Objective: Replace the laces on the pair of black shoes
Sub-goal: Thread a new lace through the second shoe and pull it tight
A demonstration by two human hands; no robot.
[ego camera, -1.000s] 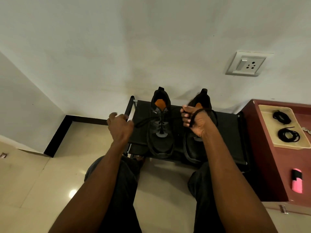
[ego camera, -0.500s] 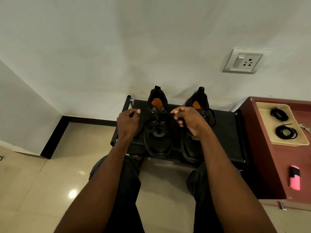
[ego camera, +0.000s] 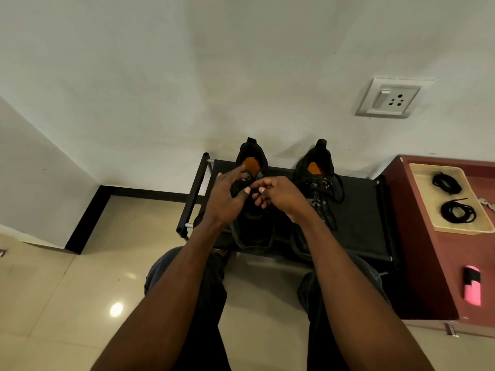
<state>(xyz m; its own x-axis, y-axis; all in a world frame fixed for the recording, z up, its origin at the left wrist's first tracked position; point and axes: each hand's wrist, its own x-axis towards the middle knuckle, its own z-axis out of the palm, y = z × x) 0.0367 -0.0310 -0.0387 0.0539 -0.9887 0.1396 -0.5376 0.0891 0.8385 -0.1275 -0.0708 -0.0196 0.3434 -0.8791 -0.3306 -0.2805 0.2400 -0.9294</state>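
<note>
Two black shoes with orange insoles stand side by side on a low black rack. Both my hands are over the left shoe, close together at its lacing. My left hand reaches to the tongue, thumb and fingers pinching the black lace, a strand of which hangs below the wrist. My right hand has its fingers curled and pinches the same lace at the shoe's middle. The right shoe is laced, with loose ends lying on the rack. The left shoe's eyelets are hidden by my hands.
A red-brown cabinet stands to the right of the rack. It carries a beige tray holding two coiled black laces, plus a pink and black object. The wall with a socket is right behind the shoes.
My hands were spread apart, pulling the lace ends out to each side of the left shoe. They have come together over the shoe's lacing.
</note>
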